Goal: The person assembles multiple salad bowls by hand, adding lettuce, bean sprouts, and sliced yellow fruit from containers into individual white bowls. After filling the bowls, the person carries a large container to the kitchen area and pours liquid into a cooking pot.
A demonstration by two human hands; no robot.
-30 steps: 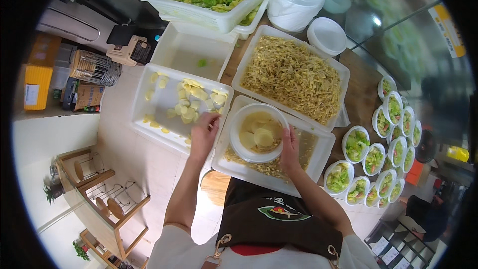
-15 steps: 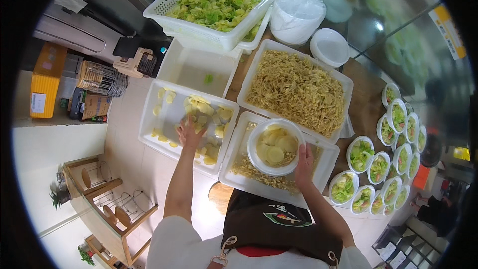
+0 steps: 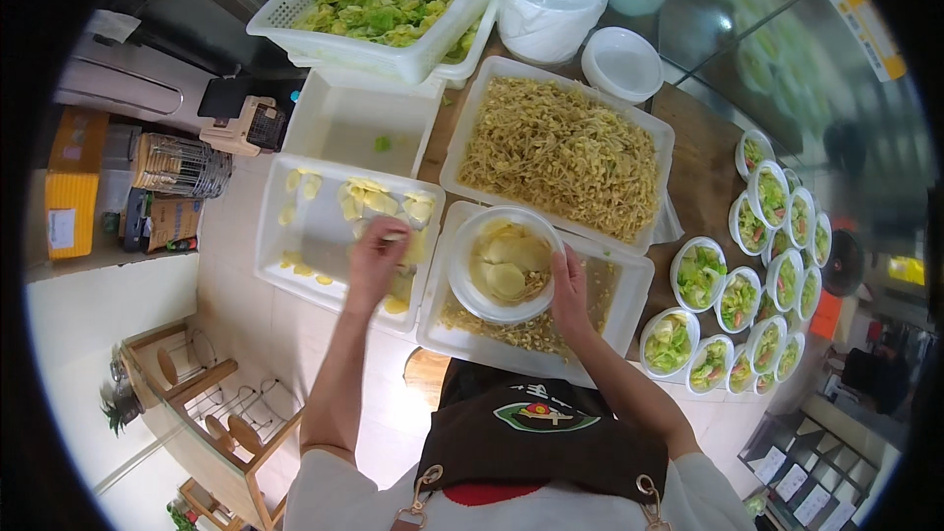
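Right hand grip clasped the rim of a white bowl of slices, frame centre. Left hand grip pinched a pale slice over the slice tray, centre-left. Bean sprouts sat upper centre; salad bowls, right.

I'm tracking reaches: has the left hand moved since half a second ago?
Yes: against the tray of yellow slices, the left hand moved right, toward the bowl.

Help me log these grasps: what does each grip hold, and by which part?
The right grip holds the white bowl by its right side. The left grip appears to pinch a pale slice, but by which part cannot be told.
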